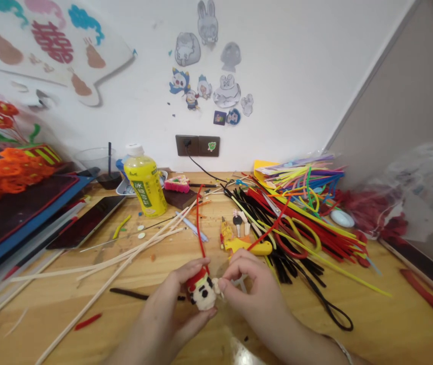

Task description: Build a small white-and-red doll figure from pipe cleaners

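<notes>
My left hand [178,294] is closed around a small pipe-cleaner figure [203,296], cream-white with black eye and nose pieces and a red top. One red pipe cleaner [199,218] rises from that top. With thumb and forefinger, my right hand [252,284] pinches a small cream fuzzy piece [217,287] against the figure's right side. Another red pipe cleaner [269,230] slants up behind my right hand; where its lower end goes is hidden. Just beyond that hand lie yellow-handled pliers [250,247].
Pipe cleaners in many colours [308,187] and black ones [250,208] pile up on the right. Long cream pipe cleaners [125,258] cross the left side. A yellow drink bottle [146,185], a tablet [87,221] and a plastic cup [106,175] stand or lie further back. Orange fuzzy flowers [7,170] are at far left.
</notes>
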Available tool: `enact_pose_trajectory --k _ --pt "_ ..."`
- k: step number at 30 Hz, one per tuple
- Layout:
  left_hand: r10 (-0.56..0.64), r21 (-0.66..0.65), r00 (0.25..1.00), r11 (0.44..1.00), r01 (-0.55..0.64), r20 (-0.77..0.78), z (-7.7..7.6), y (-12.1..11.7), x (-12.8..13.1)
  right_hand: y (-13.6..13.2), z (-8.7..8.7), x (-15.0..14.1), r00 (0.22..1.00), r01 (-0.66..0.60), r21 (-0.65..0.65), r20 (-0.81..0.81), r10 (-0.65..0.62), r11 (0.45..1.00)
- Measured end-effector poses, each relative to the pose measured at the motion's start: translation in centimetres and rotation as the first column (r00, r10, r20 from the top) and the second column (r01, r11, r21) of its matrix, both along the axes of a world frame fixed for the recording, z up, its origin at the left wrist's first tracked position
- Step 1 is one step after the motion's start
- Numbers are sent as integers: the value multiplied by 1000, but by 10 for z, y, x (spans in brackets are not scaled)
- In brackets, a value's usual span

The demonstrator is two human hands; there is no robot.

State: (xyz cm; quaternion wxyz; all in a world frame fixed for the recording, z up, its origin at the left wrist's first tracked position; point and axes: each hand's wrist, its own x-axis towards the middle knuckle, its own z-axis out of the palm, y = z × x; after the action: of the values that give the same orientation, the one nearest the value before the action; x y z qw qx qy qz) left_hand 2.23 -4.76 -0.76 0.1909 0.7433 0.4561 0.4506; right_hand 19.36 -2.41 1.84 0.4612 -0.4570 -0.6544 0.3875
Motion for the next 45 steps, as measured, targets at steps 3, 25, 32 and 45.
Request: enact_pose_trajectory --k 3,25,32,45 --pt "1 11 1000 1000 -1 -17 -5 1 -1 0 -1 0 1000 1 -3 6 -1 1000" --pt "33 153 987 988 -9 -158 -3 1 0 -4 0 -3 1000 -8 -4 30 8 1000" --pt "61 217 976 976 -15 -209 6 2 2 -1 5 2 995 -67 -15 72 68 998" --pt "94 273 953 962 -12 -289 9 0 3 -2 -1 3 985 -127 41 121 121 991"
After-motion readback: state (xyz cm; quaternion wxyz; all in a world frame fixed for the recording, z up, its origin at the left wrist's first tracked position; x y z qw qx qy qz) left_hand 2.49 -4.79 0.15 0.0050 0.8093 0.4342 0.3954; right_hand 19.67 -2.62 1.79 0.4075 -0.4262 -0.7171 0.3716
